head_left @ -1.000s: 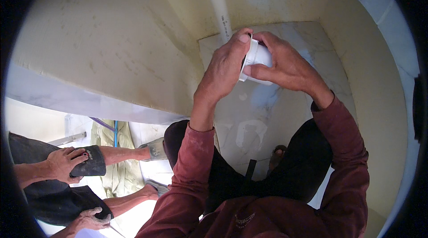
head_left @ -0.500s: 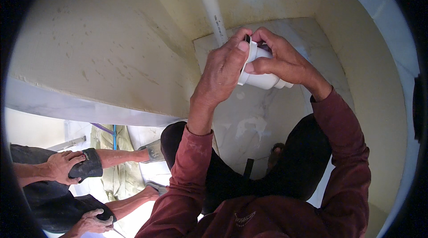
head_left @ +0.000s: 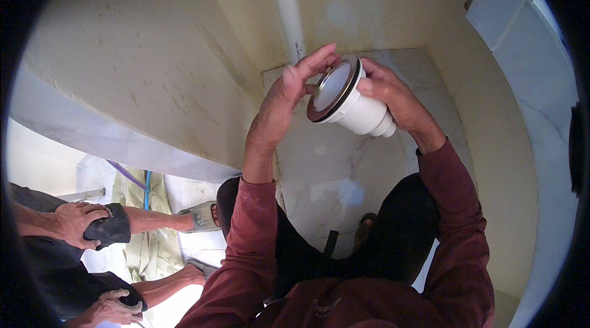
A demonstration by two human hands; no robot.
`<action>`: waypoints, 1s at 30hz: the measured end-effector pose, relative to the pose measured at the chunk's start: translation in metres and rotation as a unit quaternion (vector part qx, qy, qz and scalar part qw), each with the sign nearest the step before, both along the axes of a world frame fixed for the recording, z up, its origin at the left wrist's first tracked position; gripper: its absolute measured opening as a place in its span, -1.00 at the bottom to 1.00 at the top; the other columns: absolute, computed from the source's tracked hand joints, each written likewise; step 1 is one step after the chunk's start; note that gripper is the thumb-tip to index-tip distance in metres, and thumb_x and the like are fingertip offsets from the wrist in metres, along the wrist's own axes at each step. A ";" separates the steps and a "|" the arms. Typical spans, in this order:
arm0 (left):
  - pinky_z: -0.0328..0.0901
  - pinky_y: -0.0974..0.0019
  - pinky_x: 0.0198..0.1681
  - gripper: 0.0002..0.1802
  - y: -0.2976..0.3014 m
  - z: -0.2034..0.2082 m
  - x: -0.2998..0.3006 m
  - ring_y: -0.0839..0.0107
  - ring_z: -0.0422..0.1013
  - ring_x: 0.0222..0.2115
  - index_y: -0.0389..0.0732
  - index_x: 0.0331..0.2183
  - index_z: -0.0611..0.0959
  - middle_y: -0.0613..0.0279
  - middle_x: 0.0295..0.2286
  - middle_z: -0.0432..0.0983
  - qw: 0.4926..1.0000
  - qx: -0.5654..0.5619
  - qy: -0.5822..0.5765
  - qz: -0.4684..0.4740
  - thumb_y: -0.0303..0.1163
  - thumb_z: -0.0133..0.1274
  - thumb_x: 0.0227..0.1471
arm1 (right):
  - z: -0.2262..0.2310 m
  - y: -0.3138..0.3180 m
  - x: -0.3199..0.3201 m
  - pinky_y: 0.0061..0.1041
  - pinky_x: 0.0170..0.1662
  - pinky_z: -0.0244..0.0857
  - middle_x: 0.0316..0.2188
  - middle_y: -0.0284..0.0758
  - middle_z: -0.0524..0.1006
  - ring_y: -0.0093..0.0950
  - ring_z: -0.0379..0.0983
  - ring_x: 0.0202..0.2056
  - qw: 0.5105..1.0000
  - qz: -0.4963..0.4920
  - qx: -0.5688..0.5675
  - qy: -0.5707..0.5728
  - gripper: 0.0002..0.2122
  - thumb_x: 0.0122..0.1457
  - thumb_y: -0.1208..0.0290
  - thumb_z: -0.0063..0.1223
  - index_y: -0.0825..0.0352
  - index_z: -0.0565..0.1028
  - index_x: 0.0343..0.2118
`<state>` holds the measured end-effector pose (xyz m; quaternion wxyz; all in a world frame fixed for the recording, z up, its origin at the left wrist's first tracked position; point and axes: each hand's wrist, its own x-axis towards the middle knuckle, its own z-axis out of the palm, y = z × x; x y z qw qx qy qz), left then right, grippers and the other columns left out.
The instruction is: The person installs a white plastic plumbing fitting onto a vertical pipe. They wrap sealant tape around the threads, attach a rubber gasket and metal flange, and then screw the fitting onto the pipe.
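A white plastic sink drain (head_left: 364, 113) with a wide shiny metal rim and a black ring under it is tilted in the air, its mouth turned toward the left. My right hand (head_left: 399, 97) grips its body just behind the rim, thumb on the near side. On the other side my left hand (head_left: 284, 97) is open, fingers stretched out beside the rim; the fingertips lie partly behind it, so whether they touch it I cannot tell.
A white pipe (head_left: 284, 5) rises against the back wall. Left of me stands a curved, stained panel (head_left: 147, 70); marble-look tile (head_left: 332, 162) lies below my hands. Beyond the panel another person's hand (head_left: 80, 223) rests on a knee, with cloth sheeting (head_left: 147, 245) nearby.
The drain has turned so its metal rim and mouth now show. My left hand has let go of the rim and opened; the right keeps its grip.
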<state>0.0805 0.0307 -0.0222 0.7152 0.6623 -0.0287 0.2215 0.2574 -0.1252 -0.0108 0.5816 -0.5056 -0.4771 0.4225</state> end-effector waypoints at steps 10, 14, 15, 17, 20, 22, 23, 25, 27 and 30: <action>0.04 0.13 0.33 0.33 -0.027 0.020 -0.004 0.14 0.22 0.25 -0.26 0.34 0.24 -0.11 0.24 0.24 0.997 0.055 -0.005 0.048 0.47 0.20 -0.23 | 0.007 -0.003 -0.009 -0.47 -0.16 0.50 -0.12 -0.22 0.57 -0.47 0.57 -0.18 0.989 0.059 -0.049 0.130 -0.41 0.27 -0.05 0.07 0.40 0.40 0.13; 0.07 0.18 0.29 -0.04 -0.024 0.022 -0.009 0.19 0.24 0.21 -0.17 0.30 0.37 0.02 0.18 0.30 0.994 0.097 -0.011 0.043 0.14 0.15 -0.03 | 0.015 -0.010 -0.020 -0.45 -0.09 0.45 -0.08 -0.20 0.55 -0.42 0.54 -0.12 0.997 0.046 -0.055 0.008 -0.33 0.21 -0.05 0.18 0.42 0.37 0.18; 0.09 0.20 0.28 -0.14 -0.021 0.020 -0.008 0.21 0.25 0.20 -0.15 0.30 0.40 0.07 0.16 0.32 0.992 0.118 -0.024 0.032 0.02 0.14 0.04 | 0.016 -0.010 -0.017 -0.44 -0.08 0.44 -0.07 -0.19 0.55 -0.41 0.53 -0.11 0.997 0.049 -0.067 0.004 -0.32 0.19 -0.05 0.20 0.43 0.36 0.19; 0.11 0.20 0.26 -0.21 -0.023 0.016 -0.009 0.21 0.25 0.19 -0.10 0.27 0.45 0.07 0.15 0.32 0.992 0.119 -0.017 0.046 0.01 0.11 0.05 | 0.015 -0.009 -0.015 -0.44 -0.07 0.44 -0.07 -0.19 0.55 -0.41 0.53 -0.10 0.995 0.054 -0.081 0.014 -0.30 0.16 -0.04 0.23 0.43 0.36 0.19; 0.14 0.19 0.25 -0.24 -0.025 0.013 -0.009 0.21 0.26 0.19 -0.07 0.26 0.48 0.06 0.16 0.32 0.990 0.130 -0.020 0.044 0.00 0.09 0.04 | 0.013 -0.008 -0.017 -0.44 -0.09 0.44 -0.07 -0.19 0.55 -0.41 0.53 -0.11 0.994 0.069 -0.079 0.039 -0.31 0.14 -0.01 0.26 0.43 0.38 0.17; 0.14 0.18 0.25 -0.25 -0.027 0.012 -0.009 0.21 0.26 0.19 -0.05 0.25 0.49 0.05 0.16 0.32 0.990 0.129 -0.026 0.046 -0.02 0.09 0.04 | 0.016 -0.009 -0.018 -0.44 -0.09 0.44 -0.08 -0.20 0.55 -0.41 0.53 -0.12 0.993 0.088 -0.071 0.035 -0.32 0.12 0.01 0.26 0.44 0.38 0.16; 0.15 0.18 0.25 -0.26 -0.031 0.013 -0.009 0.21 0.26 0.19 -0.05 0.25 0.50 0.05 0.16 0.32 0.991 0.123 -0.027 0.053 -0.03 0.09 0.05 | 0.018 -0.010 -0.020 -0.44 -0.10 0.44 -0.09 -0.20 0.55 -0.41 0.53 -0.13 0.994 0.077 -0.075 0.030 -0.32 0.11 0.01 0.26 0.44 0.39 0.15; 0.14 0.17 0.25 -0.29 -0.036 0.012 -0.007 0.21 0.26 0.19 -0.05 0.24 0.51 0.06 0.16 0.33 0.992 0.105 -0.030 0.060 -0.06 0.09 0.05 | 0.023 -0.013 -0.023 -0.45 -0.12 0.43 -0.11 -0.21 0.56 -0.42 0.54 -0.15 0.995 0.056 -0.082 0.020 -0.33 0.08 0.02 0.27 0.44 0.41 0.13; 0.14 0.17 0.26 -0.31 -0.040 0.013 -0.005 0.21 0.25 0.20 -0.05 0.23 0.52 0.06 0.15 0.35 0.994 0.083 -0.035 0.060 -0.10 0.10 0.06 | 0.028 -0.015 -0.023 -0.45 -0.13 0.43 -0.14 -0.21 0.57 -0.42 0.53 -0.17 0.996 0.050 -0.080 -0.001 -0.31 0.05 0.00 0.28 0.45 0.42 0.11; 0.14 0.18 0.26 -0.35 -0.042 0.013 0.001 0.23 0.29 0.17 -0.08 0.22 0.52 0.07 0.12 0.40 0.996 0.054 -0.044 0.059 -0.16 0.09 0.09 | 0.027 -0.015 -0.024 -0.47 -0.15 0.42 -0.18 -0.22 0.57 -0.44 0.53 -0.19 0.998 0.024 -0.060 -0.018 -0.34 0.02 0.01 0.31 0.45 0.45 0.05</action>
